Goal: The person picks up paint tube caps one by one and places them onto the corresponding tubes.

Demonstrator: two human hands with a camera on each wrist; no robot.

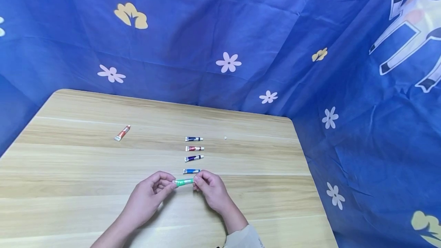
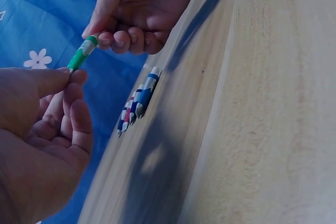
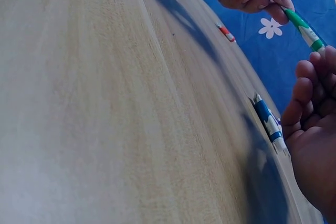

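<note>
A green paint tube (image 1: pixel 184 182) is held level above the table between both hands. My left hand (image 1: pixel 148 196) pinches its flat crimped end with thumb and forefinger. At the capped end, my right hand (image 1: pixel 214 192) pinches the tube between thumb and fingers, partly hiding the cap. Just beyond the hands lies a blue tube (image 1: pixel 191 171), its cap end partly covered by the right hand. Farther back in the same column are a dark purple-blue tube (image 1: pixel 194 158), a red tube (image 1: pixel 195 148) and a dark blue tube (image 1: pixel 194 139), caps to the right.
An orange-red tube (image 1: pixel 122 132) lies slanted by itself at the back left of the wooden table (image 1: pixel 86 171). Right of the column sits a tiny whitish bit (image 1: pixel 225 137). Blue patterned cloth (image 1: pixel 179 49) hangs behind and beside the table.
</note>
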